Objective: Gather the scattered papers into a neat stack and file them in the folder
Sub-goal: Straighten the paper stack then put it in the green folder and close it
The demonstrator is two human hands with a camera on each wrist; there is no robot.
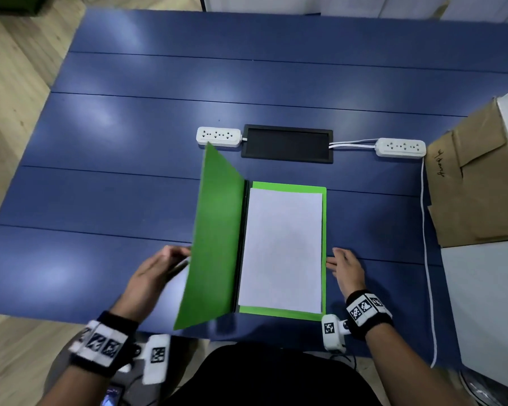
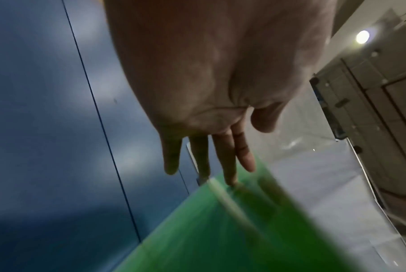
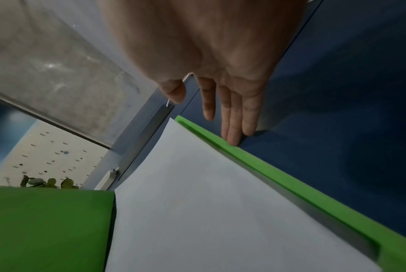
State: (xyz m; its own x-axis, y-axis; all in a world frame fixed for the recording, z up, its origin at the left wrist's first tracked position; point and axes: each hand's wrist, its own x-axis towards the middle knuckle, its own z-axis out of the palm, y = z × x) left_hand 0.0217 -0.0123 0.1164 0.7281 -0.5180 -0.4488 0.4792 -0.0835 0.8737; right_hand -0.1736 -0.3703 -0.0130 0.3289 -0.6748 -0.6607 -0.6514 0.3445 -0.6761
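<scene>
The left grip (image 1: pixel 156 271) was spread, fingers pushing the raised cover (image 1: pixel 214 238); the right grip (image 1: pixel 345 266), spread, steadied the folder (image 1: pixel 324 244) edge. Papers (image 1: pixel 282 250) lay inside it on the worktop (image 1: pixel 100 171); closing slowly should keep them neat

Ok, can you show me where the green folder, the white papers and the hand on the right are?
Green plastic folder (image 1: pixel 214 238), head view, on its raised front cover.
White paper stack (image 1: pixel 282 250), head view, middle of the top sheet.
Right hand (image 1: pixel 348 266), head view, on the back of the hand.
</scene>
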